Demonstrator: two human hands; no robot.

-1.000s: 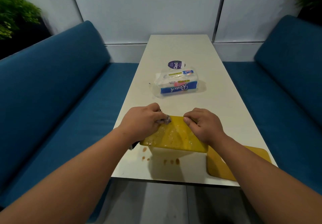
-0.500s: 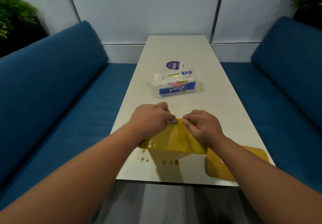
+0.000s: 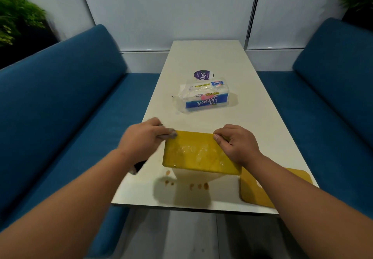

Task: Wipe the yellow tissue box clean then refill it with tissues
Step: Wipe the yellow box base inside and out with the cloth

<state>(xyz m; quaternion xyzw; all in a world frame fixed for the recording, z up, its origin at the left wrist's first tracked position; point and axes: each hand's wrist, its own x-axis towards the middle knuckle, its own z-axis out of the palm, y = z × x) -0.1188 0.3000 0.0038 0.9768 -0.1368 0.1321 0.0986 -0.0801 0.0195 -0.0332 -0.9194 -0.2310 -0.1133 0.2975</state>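
A long, pale cream rectangular desk (image 3: 205, 57) runs from the near edge away toward 12 o'clock, ending at a white panelled wall (image 3: 171, 6) with a thin vertical seam. Blue upholstered benches flank it, one at 9 o'clock (image 3: 60, 97) and one at 3 o'clock (image 3: 333, 81). Green foliage (image 3: 18, 18) shows blurred in the far corner at 10 o'clock, and more at 2 o'clock.

The yellow rectangular plastic tissue box (image 3: 199, 153) stands near the front edge of the desk, its broad wet, glistening face tilted toward the camera. The right hand (image 3: 236, 143) grips its upper corner at 3 o'clock, fingers curled over the top edge. The left hand (image 3: 145, 139) is at the box's upper corner at 9 o'clock, fingers clenched around a crumpled grey-white wipe (image 3: 170, 135) that touches the box's edge. The hand is motion-blurred.

A row of small brown droplets (image 3: 197, 186) spots the desk surface at 6 o'clock from the box, within its shadow. A flat yellow lid with rounded corners (image 3: 260, 192) lies at the front corner at 4 o'clock, partly under the right forearm. Further along the desk at 12 o'clock lies a clear plastic pack of white paper towels with a blue label (image 3: 203, 97), and just beyond it a round purple sticker (image 3: 202, 75).
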